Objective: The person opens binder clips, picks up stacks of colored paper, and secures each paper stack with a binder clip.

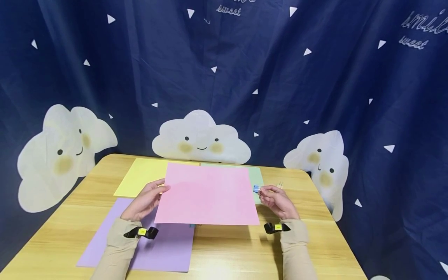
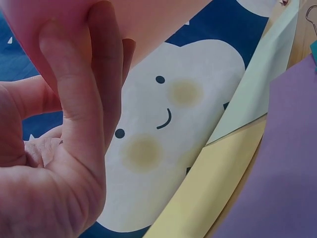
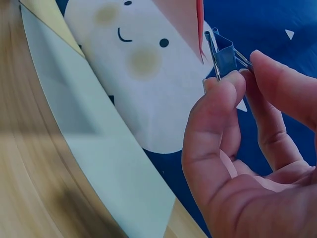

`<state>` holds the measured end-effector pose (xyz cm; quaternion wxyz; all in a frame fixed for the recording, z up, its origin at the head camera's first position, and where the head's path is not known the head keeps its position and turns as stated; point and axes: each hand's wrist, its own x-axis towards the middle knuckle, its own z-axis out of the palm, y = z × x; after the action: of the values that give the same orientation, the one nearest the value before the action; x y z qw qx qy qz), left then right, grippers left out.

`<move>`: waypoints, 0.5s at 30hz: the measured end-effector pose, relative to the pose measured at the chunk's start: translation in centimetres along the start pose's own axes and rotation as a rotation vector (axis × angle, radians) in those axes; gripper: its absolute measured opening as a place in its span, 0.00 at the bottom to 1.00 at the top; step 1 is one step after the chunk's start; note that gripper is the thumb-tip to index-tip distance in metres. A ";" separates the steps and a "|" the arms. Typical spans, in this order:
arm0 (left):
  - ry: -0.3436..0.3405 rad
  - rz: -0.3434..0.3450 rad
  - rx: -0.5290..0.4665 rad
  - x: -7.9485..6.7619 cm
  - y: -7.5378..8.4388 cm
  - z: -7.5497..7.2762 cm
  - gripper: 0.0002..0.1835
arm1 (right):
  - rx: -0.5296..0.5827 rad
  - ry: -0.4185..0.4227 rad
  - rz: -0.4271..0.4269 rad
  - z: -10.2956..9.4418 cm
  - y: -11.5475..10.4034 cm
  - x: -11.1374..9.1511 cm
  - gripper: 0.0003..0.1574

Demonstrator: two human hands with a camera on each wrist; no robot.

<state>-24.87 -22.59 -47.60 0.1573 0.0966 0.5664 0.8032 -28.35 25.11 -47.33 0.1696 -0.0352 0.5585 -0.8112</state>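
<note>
My left hand (image 1: 145, 200) holds pink paper (image 1: 206, 194) by its left edge, thumb on top and fingers underneath. The left wrist view shows those fingers (image 2: 74, 84) against the paper's underside. The pink paper is raised over the table, covering parts of the sheets below. At its right edge, my right hand (image 1: 278, 201) pinches a blue binder clip (image 1: 256, 188) by its wire handles. In the right wrist view the blue clip (image 3: 225, 57) stands between thumb and fingers, and the pink paper's edge (image 3: 200, 29) is close beside it.
Yellow paper (image 1: 140, 179) and pale green paper (image 1: 257, 179) lie at the table's back, purple paper (image 1: 164, 252) at front left. A teal clip (image 2: 314, 52) sits at the purple paper's edge. Another clip (image 1: 280, 185) lies behind my right hand. A dark blue curtain (image 1: 231, 50) hangs behind.
</note>
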 end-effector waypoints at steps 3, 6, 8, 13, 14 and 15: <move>-0.002 0.001 0.003 0.0 -0.1 -0.1 0.14 | -0.005 -0.010 0.001 0.1 0.2 0.1 0.21; -0.002 0.000 0.009 0.0 -0.2 -0.1 0.14 | -0.006 -0.026 0.003 0.1 0.2 0.2 0.20; 0.004 -0.003 0.015 0.0 -0.2 -0.1 0.14 | -0.005 -0.034 0.007 0.1 0.2 0.2 0.20; 0.012 -0.014 0.018 0.1 -0.2 -0.1 0.17 | -0.012 -0.039 0.010 0.1 0.2 0.1 0.20; 0.013 -0.016 0.019 0.1 -0.2 -0.1 0.18 | -0.015 -0.038 0.009 0.1 0.2 0.1 0.20; 0.013 -0.018 0.019 0.1 -0.1 -0.1 0.18 | -0.018 -0.038 0.009 0.1 0.3 0.1 0.20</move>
<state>-24.96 -22.61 -47.77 0.1601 0.0879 0.5758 0.7970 -28.36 24.91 -47.54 0.1834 -0.0495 0.5626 -0.8046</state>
